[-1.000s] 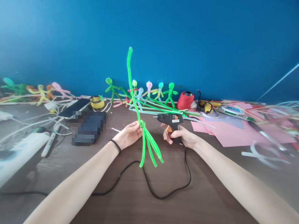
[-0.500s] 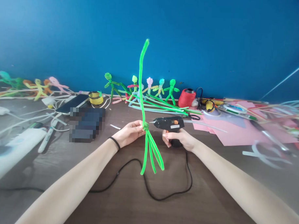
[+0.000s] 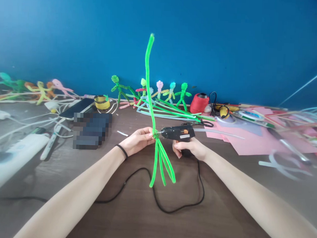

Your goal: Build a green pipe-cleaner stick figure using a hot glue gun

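Observation:
A bright green pipe-cleaner piece (image 3: 147, 71) stands upright, one long stem rising above a twisted knot and several strands fanning out below it. My left hand (image 3: 140, 140) pinches it at the knot from the left side. In my right hand (image 3: 190, 148) is a black hot glue gun (image 3: 177, 132), its grip wrapped by my fingers, one of them near the orange trigger. The nozzle points left and its tip is at the knot; whether glue is coming out cannot be seen. A clear glue stick (image 3: 217, 133) sticks out behind the gun.
A black cord (image 3: 168, 212) loops across the table below my hands. Pipe-cleaner figures (image 3: 184, 94) and loose green pipe cleaners (image 3: 174, 111) lie along the blue wall. Pink paper (image 3: 248, 143) is at right; a power strip (image 3: 19, 152), marker (image 3: 49, 146) and phone (image 3: 77, 109) are at left.
The glue gun has moved slightly left and down, bringing its nozzle to the knot. The green stem's top has leaned a little further left. Both hands keep their holds.

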The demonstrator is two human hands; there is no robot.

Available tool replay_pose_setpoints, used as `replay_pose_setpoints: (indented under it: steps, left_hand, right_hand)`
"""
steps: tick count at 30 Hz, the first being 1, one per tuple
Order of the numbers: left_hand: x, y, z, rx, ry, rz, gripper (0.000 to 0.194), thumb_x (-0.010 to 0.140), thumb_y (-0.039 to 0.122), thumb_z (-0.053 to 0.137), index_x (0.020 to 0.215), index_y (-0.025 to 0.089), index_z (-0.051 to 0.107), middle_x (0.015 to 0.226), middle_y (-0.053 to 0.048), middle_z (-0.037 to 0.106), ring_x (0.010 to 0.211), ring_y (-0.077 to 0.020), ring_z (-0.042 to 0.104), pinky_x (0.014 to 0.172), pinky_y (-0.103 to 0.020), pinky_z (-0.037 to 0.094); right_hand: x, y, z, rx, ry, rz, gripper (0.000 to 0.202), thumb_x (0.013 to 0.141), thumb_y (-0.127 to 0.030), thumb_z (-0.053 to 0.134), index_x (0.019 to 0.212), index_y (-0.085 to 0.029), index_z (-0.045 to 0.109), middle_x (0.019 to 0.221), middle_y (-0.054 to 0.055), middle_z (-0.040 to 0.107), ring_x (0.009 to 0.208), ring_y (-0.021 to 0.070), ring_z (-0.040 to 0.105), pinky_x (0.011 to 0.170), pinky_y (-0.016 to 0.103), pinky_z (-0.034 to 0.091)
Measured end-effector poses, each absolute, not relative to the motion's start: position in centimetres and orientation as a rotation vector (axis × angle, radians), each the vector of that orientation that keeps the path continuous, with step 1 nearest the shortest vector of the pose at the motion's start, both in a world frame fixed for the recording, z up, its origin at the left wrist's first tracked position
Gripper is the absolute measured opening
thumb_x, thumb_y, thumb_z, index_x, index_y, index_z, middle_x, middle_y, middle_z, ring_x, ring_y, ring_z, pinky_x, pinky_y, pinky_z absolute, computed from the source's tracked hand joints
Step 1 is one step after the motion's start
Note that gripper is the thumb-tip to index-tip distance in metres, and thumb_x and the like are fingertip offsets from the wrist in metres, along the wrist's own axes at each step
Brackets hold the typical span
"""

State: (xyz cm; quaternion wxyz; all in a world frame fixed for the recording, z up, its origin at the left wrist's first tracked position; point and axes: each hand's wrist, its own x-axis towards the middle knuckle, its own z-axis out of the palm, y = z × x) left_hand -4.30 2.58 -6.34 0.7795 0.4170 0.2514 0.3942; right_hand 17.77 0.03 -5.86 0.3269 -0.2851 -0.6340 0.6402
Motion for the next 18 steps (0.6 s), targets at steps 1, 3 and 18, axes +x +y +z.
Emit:
replay_pose_setpoints:
  steps: [1, 3, 18]
  left_hand:
    - [-4.3, 2.57, -6.31, 0.902, 0.544, 0.852, 0.02, 0.057, 0.017, 0.077, 0.07, 0.012, 0.062, 0.065, 0.001, 0.061, 0.066, -0.0075, 0.057, 0.071, -0.021, 0.044]
    - [-4.29, 2.54, -6.27, 0.901, 0.547, 0.853, 0.02, 0.057, 0.017, 0.077, 0.07, 0.011, 0.062, 0.064, 0.001, 0.061, 0.065, -0.0073, 0.057, 0.07, -0.02, 0.044]
    - [-4.18, 2.46, -6.26, 0.897, 0.567, 0.859, 0.021, 0.056, 0.017, 0.077, 0.069, 0.012, 0.062, 0.065, 0.0, 0.061, 0.065, -0.0083, 0.057, 0.07, -0.022, 0.043]
  right_hand:
    - [17.78, 0.06, -5.9, -0.74, -1.657, 1.678, 0.018, 0.07, -0.02, 0.053, 0.054, -0.014, 0.049, 0.048, 0.0, 0.055, 0.046, 0.0107, 0.05, 0.049, 0.025, 0.038]
    - [17.79, 0.13, -6.01, -0.735, -1.655, 1.685, 0.017, 0.069, -0.02, 0.053, 0.054, -0.014, 0.049, 0.048, 0.0, 0.055, 0.045, 0.0106, 0.049, 0.048, 0.025, 0.038]
    - [17.85, 0.19, -5.82, -0.768, -1.681, 1.67, 0.015, 0.066, -0.019, 0.052, 0.052, -0.014, 0.051, 0.047, 0.001, 0.055, 0.044, 0.0109, 0.049, 0.048, 0.025, 0.038]
